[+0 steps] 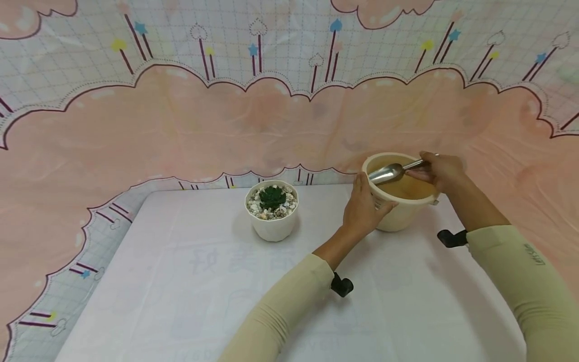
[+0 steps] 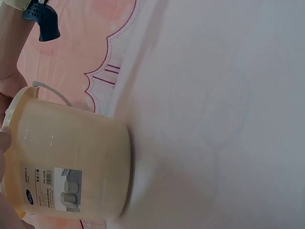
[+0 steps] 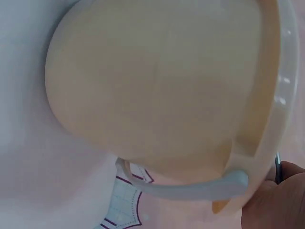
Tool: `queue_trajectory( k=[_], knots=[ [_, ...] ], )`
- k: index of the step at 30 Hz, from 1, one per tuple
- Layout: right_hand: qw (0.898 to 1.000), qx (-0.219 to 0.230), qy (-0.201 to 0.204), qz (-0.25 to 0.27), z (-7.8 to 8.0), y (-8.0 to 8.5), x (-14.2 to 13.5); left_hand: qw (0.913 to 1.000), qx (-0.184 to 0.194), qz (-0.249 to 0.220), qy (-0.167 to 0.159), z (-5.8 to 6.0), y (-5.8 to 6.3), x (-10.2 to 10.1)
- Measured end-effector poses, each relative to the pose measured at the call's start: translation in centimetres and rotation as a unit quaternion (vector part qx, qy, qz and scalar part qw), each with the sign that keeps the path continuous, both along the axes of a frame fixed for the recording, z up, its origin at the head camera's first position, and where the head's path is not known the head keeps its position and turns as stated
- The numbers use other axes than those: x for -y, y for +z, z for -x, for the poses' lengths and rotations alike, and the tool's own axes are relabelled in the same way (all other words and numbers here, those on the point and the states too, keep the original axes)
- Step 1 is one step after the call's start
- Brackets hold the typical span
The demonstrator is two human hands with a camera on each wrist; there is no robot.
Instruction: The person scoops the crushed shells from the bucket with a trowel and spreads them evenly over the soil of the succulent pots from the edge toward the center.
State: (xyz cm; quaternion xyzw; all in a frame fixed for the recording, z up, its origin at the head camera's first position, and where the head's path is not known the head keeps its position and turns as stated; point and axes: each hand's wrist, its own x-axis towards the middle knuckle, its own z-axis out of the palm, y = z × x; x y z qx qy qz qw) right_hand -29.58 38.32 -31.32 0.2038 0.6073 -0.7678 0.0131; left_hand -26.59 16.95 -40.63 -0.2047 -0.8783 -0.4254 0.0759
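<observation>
A cream plastic bucket stands upright near the table's back right. My left hand holds its near left side by the rim, the thumb spread across the front. A shiny metal scoop lies tilted over the bucket's opening, its bowl toward the left inner wall. My right hand grips the scoop's handle above the right rim. In the left wrist view, a printed label shows on the bucket's side. The right wrist view shows the bucket's pale carrying handle hanging down outside. Most of the bucket's bottom is hidden.
Left of the bucket stands a white pot holding a dark green succulent ringed by small pale stones. Both stand on a white-covered table. A pink patterned cloth hangs behind the table's back edge.
</observation>
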Motion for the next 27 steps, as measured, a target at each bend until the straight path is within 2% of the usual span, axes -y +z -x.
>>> queue_trajectory(
  k=[8,21,27],
  knots=[
    [0.992,0.023,-0.008,0.123,-0.3,0.2,-1.7,0.9999,-0.008,-0.005,-0.006,0.0,-0.2,0.1],
    [0.971,0.070,-0.045,0.223,-1.1,0.3,-3.7,0.9997,-0.001,-0.022,-0.015,0.1,-0.1,0.3],
    [0.959,0.082,-0.049,0.267,-1.3,0.4,-4.2,0.9992,-0.013,-0.031,-0.020,0.3,-0.1,0.7]
  ],
)
